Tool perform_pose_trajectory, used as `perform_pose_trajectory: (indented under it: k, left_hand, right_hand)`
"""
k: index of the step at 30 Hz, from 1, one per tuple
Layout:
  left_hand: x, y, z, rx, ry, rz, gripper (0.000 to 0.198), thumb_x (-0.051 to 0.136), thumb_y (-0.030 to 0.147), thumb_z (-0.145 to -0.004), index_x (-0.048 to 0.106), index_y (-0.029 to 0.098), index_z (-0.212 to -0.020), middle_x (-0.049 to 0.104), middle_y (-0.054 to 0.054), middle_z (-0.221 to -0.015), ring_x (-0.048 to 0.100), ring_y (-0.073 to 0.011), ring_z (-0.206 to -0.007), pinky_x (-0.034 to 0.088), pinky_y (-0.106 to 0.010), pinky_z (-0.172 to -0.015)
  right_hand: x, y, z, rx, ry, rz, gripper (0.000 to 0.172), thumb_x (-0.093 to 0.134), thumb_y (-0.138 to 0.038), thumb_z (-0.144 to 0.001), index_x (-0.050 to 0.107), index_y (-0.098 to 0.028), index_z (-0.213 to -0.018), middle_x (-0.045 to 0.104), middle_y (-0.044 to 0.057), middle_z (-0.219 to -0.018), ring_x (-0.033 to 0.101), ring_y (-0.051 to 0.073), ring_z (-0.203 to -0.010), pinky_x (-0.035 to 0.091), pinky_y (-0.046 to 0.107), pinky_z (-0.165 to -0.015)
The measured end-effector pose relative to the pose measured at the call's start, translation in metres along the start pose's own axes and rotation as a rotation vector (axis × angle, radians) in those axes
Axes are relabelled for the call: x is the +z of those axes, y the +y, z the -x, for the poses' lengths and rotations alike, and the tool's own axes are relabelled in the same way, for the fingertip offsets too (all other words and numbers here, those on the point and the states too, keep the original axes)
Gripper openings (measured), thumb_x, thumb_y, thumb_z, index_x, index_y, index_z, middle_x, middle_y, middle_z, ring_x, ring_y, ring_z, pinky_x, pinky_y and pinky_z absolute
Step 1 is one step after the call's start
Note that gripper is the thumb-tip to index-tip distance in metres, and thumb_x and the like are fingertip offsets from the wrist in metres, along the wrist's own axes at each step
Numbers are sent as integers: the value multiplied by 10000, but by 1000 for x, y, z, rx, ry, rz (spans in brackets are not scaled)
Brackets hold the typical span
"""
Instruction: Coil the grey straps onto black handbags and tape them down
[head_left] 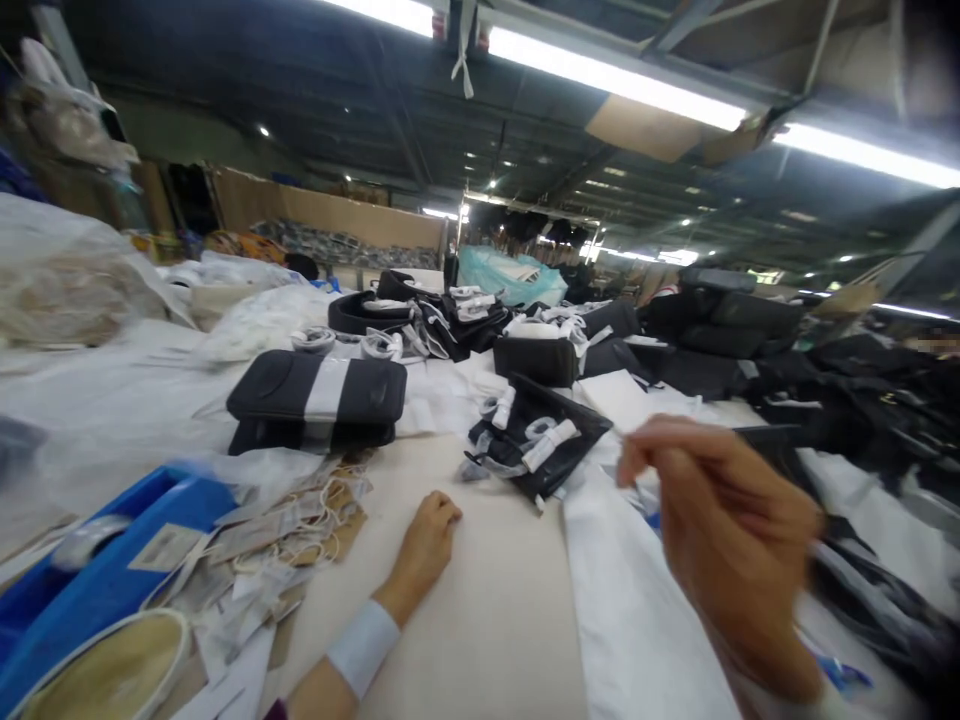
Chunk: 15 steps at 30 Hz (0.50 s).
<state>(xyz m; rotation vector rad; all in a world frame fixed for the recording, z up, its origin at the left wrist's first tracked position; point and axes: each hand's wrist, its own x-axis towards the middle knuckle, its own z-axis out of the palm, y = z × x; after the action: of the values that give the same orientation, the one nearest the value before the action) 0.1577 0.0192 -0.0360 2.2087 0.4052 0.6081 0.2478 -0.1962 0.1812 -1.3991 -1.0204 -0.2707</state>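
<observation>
My left hand (429,540) rests on the pale table (495,600), fingers curled closed; whether something is under them cannot be made out. Raised at the right, my right hand (724,530) is blurred, its thumb and index finger pinched together; anything between them is too smeared to tell. Between and beyond the hands lies a black pouch (581,430) with white wrapped cables (550,445) on it. A white sheet (637,600) runs below my right hand. Behind my left hand sit stacked black cases (277,390) with a white band.
At the left are a blue tray (142,540), a round tub (112,670) and a heap of strung tags (292,530). More black cases with cables (536,355) stand at the back. Black bags (832,400) are piled at the right, beside a teal plastic bag (510,275) farther off.
</observation>
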Motion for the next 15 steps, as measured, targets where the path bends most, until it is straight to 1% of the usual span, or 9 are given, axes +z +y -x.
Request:
perform_pose_trajectory:
  k: [1,2,3,5,7,9,12,15]
  left_hand:
    - [0,0,-1,8,-1,-8,257,392,24,-801,606,157,-850,537,-93,-973,514,-230,-986,425,-399,-932]
    - [0,-1,-1,15,-2,-15,258,393,28,-798,609,158,-850,538,-92,-972,516,-232,-983,427,-403,-932]
    - [0,-2,-1,21,-1,-21,258,393,32,-797,611,159,-851,539,-93,-972,517,-234,-982,429,-407,-930]
    - [0,-3,-2,34,0,-29,257,391,45,-804,614,161,-857,543,-94,-975,519,-237,-985,435,-409,-924]
    - [1,-4,-2,44,1,-32,251,390,68,-819,617,165,-860,548,-93,-976,522,-237,-983,442,-403,-914]
    - [1,-5,-2,48,3,-35,245,388,90,-835,620,167,-864,550,-93,-979,526,-236,-979,445,-400,-909]
    - [1,-5,-2,47,4,-42,241,388,103,-843,621,162,-860,551,-94,-972,531,-234,-965,451,-400,-901]
    - [1,-5,-2,49,2,-48,241,388,97,-842,620,157,-863,551,-95,-970,533,-231,-960,455,-398,-899]
  right_hand:
    - [3,18,-4,87,-23,3,135,611,-309,-887,698,-218,-934,629,26,-736,569,143,-669,455,289,-627]
    - [5,39,-6,228,-93,-8,165,638,-335,-855,704,-190,-898,636,27,-725,566,140,-656,461,289,-628]
    - [6,61,-6,368,-99,-54,209,667,-366,-814,700,-168,-871,640,28,-711,567,140,-643,463,286,-617]
    - [4,104,1,627,-43,-142,316,734,-402,-703,682,-142,-873,654,34,-720,581,147,-637,479,300,-623]
    - [0,134,14,779,24,-175,404,786,-383,-596,667,-129,-888,663,37,-742,604,156,-643,497,322,-655]
    - [-4,150,27,832,53,-163,438,800,-359,-549,660,-122,-889,665,38,-755,622,166,-654,501,336,-679]
    - [-5,158,39,842,45,-137,419,793,-329,-552,657,-115,-886,665,43,-756,635,179,-671,493,333,-682]
    - [-7,167,41,861,51,-130,407,784,-285,-549,645,-115,-892,661,45,-770,638,181,-675,502,339,-698]
